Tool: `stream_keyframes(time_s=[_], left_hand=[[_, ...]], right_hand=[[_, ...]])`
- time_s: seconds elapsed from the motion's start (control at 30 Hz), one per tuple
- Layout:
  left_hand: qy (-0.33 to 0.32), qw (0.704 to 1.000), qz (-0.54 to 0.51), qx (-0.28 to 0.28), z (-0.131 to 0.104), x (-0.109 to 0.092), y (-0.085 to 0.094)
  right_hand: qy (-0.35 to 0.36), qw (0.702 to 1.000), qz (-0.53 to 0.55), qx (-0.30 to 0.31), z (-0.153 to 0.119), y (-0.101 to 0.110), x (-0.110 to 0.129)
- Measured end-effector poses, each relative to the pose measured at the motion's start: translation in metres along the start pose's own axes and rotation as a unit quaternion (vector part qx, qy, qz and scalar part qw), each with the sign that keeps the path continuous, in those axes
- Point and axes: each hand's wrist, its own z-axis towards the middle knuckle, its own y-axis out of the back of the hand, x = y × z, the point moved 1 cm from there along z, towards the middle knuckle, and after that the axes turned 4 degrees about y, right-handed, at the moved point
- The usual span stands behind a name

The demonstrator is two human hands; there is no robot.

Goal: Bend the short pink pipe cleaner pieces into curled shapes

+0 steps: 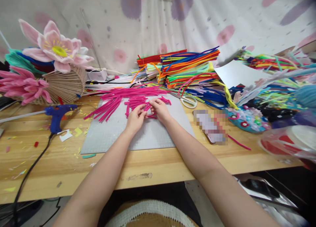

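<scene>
Both hands meet over a grey cutting mat (153,138) on the wooden table. My left hand (136,117) is closed, thumb and fingers pinching a magenta pipe cleaner (147,107). Close beside it, my right hand (159,109) pinches the same piece near its upper end. Just beyond the hands lie short magenta pipe cleaner pieces (135,101), partly hidden by the fingers. Longer magenta pipe cleaners (107,108) fan out at the mat's left, and more lie across its back edge.
A blue glue gun (56,116) with a black cord stands at left, near pink fuzzy flowers (59,49). White-handled scissors (189,102) and a phone (209,126) lie to the right. Bundles of colourful pipe cleaners (190,67) are stacked behind. A plastic-wrapped tub (288,143) sits far right.
</scene>
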Motion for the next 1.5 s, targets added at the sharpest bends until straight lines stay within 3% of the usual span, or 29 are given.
stream_keyframes(time_s=[0.07,0.23,0.3,0.67,0.93,1.17,1.37,1.5], left_hand=[[-0.001,1.0,-0.015,0.01,-0.002,-0.002,-0.001],[0.082,0.986,-0.119,0.079,-0.005,-0.006,0.001],[0.107,0.978,-0.145,0.106,-0.005,-0.007,0.003],[0.114,0.976,-0.149,0.109,-0.006,-0.007,0.002],[0.116,0.977,-0.14,0.111,-0.007,-0.009,0.002],[0.17,0.966,-0.158,0.115,-0.013,-0.016,-0.001],[0.136,0.982,-0.09,0.09,-0.009,-0.01,-0.001],[0.121,0.985,-0.062,0.104,-0.008,-0.009,-0.001]], right_hand=[[-0.019,0.999,0.017,0.027,-0.001,0.001,0.003],[-0.094,0.977,0.074,0.174,-0.005,0.005,0.012],[-0.112,0.972,0.077,0.194,-0.005,0.006,0.013],[-0.102,0.986,0.058,0.114,0.0,0.008,0.009],[-0.082,0.991,0.055,0.089,-0.002,0.007,0.014],[-0.035,0.998,0.038,0.043,-0.003,0.003,0.017],[-0.032,0.998,0.045,0.033,-0.001,0.005,0.013],[-0.03,0.997,0.064,0.018,0.001,0.007,0.012]])
